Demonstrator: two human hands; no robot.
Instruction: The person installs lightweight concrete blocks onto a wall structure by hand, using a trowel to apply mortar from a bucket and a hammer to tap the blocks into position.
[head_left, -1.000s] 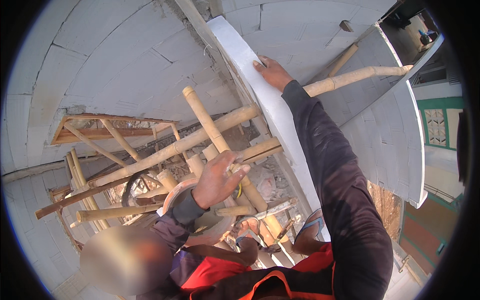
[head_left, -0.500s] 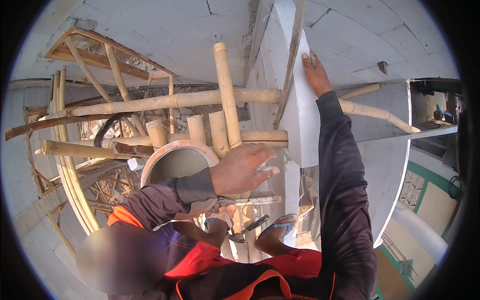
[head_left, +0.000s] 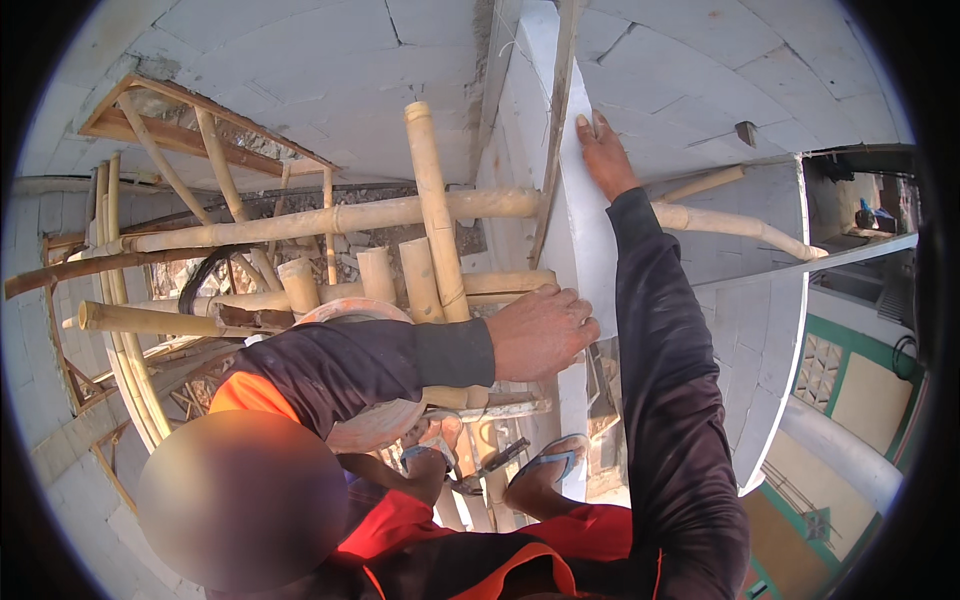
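My right hand (head_left: 606,162) lies stretched out with fingers extended against the pale, smooth edge of a block wall (head_left: 592,240), beside a long wooden strip (head_left: 556,130). Lower on that same edge, my left hand (head_left: 545,335) presses in with bent fingers. Its palm side is hidden, so what it may hold cannot be made out. Under my left forearm stands a round mortar bucket (head_left: 375,425), mostly covered by the sleeve.
Bamboo poles (head_left: 340,217) cross in front of me, and one upright pole (head_left: 437,210) rises among cut stubs. My sandalled foot (head_left: 545,470) rests low down, near a dark metal piece (head_left: 500,458). Left stands a wooden frame (head_left: 200,130). A blurred round patch covers the lower left.
My left hand has moved right, from above the bucket to the wall's edge, and the forearm now covers the bucket's mouth. The right hand keeps its place on the wall; the view shifts slightly.
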